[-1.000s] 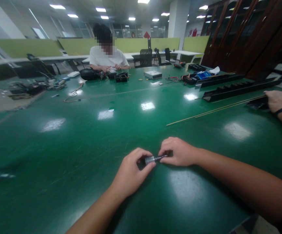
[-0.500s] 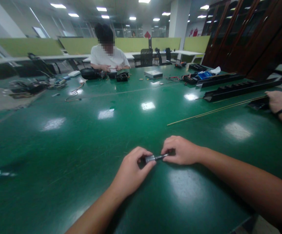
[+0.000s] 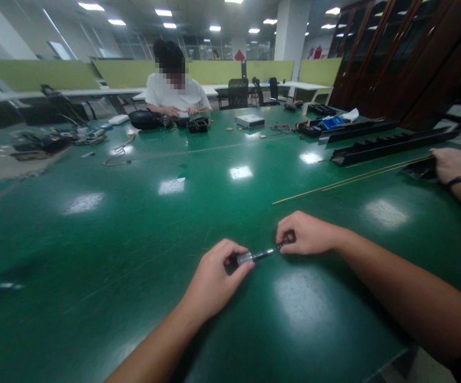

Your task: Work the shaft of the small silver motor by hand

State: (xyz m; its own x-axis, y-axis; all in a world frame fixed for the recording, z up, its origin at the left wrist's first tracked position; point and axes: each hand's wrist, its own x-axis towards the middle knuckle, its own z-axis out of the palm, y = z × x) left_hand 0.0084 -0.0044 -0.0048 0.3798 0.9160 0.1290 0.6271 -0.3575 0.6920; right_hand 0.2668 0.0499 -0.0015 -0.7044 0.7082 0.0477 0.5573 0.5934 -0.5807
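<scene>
My left hand (image 3: 218,274) is closed around a short silver cylinder (image 3: 245,258), pinched between thumb and fingers just over the table. A thin dark shaft (image 3: 262,254) with a bright tip sticks out of it to the right. Beyond that tip, my right hand (image 3: 308,234) pinches a small dark piece (image 3: 281,246) between thumb and fingertips. This piece lies in line with the shaft; I cannot tell whether the two touch. Fingers hide most of the piece, so its kind does not show.
Thin brass-coloured rods (image 3: 313,192) lie across the green table (image 3: 142,234) toward another person's hand (image 3: 451,165) at right. Long black channels (image 3: 390,148) stand behind them. Across the table sits a person in a white shirt (image 3: 176,94), near a white box (image 3: 250,121).
My right hand has moved up and to the right, drawing back along the shaft so more of its bright tip shows. My left hand has stayed nearly still.
</scene>
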